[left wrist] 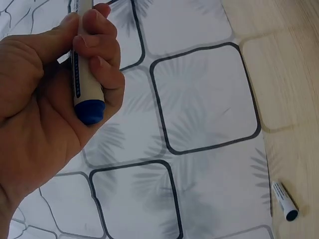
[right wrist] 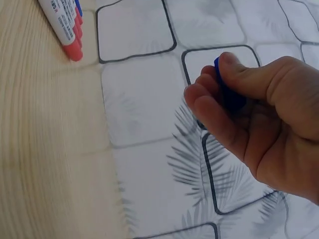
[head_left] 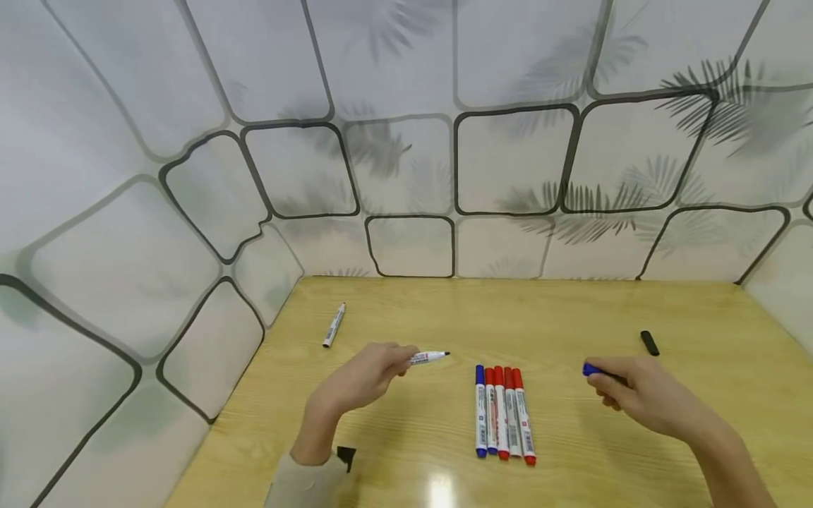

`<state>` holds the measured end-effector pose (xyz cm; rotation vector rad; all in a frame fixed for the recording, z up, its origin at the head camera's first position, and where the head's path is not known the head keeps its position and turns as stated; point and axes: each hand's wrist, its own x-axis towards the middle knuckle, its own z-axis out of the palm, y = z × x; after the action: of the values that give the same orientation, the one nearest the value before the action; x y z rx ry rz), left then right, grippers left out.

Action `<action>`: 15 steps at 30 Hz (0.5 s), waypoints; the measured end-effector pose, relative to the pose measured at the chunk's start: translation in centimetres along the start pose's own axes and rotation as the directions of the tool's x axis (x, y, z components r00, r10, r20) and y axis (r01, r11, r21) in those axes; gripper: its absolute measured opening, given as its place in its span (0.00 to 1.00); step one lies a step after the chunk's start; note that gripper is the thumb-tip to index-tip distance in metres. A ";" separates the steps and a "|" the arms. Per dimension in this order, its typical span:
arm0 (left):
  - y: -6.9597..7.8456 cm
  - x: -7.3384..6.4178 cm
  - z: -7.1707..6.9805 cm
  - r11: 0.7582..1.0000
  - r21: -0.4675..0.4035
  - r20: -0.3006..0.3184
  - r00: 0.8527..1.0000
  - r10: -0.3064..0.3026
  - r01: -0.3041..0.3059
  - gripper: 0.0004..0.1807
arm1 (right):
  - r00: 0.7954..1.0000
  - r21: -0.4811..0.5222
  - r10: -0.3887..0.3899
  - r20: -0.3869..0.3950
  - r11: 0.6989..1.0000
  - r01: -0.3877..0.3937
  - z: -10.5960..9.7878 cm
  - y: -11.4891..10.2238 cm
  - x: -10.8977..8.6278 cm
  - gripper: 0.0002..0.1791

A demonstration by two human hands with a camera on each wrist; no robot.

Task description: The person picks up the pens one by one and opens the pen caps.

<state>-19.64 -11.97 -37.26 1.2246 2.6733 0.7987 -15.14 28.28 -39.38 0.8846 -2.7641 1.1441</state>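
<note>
My left hand (head_left: 362, 377) grips an uncapped whiteboard marker (head_left: 427, 358), its dark tip pointing right. In the left wrist view, this marker's blue end (left wrist: 90, 111) shows by the palm. Off to the right, my right hand (head_left: 654, 395) pinches a blue marker cap (head_left: 591, 369) between thumb and fingers, also seen as a blue cap (right wrist: 230, 92) in the right wrist view. Between the hands several markers lie side by side: a blue-capped marker (head_left: 481, 413) at the left edge and red-capped markers (head_left: 511, 413) beside it. One red-capped marker (head_left: 491, 416) has a blue end.
Toward the back left of the wooden table (head_left: 406, 310) lies a white marker (head_left: 334, 325) with a black end. A black cap (head_left: 649, 343) lies beyond my right hand. Patterned walls (head_left: 406, 169) close in the back and sides.
</note>
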 end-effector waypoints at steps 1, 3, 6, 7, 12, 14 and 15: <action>0.0 0.0 -0.1 1.000 -0.005 0.008 1.000 0.005 -0.005 0.09 | 1.000 0.011 0.003 0.008 1.000 -0.003 -0.1 0.1 0.1 0.12; 0.4 0.5 -0.1 1.000 -0.004 0.022 1.000 0.014 -0.014 0.12 | 1.000 0.013 -0.010 0.014 1.000 0.010 0.1 -0.2 0.7 0.11; 1.1 1.0 0.4 1.000 -0.019 0.044 0.999 0.001 0.000 0.18 | 1.000 0.015 -0.016 0.023 1.000 0.016 0.6 -0.7 1.2 0.11; 1.3 1.1 0.5 1.000 -0.026 0.047 0.999 -0.001 0.002 0.19 | 1.000 0.013 -0.016 0.022 1.000 0.015 0.7 -0.7 1.2 0.11; 1.6 1.4 1.0 0.998 -0.051 0.024 0.999 0.023 -0.022 0.18 | 0.999 0.010 0.010 0.031 1.000 -0.010 0.5 -0.6 1.2 0.11; 1.6 1.5 1.1 0.998 -0.049 0.016 0.999 0.030 -0.029 0.18 | 0.999 0.004 0.017 0.032 1.000 -0.017 0.4 -0.6 1.2 0.11; 1.5 1.5 1.1 0.998 -0.049 0.013 0.999 0.031 -0.031 0.18 | 0.999 0.005 0.022 0.033 1.000 -0.022 0.3 -0.6 1.2 0.11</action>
<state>-19.31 -9.55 -37.24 1.2585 2.6142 0.8512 -15.75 27.11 -38.97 0.8846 -2.8054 1.1509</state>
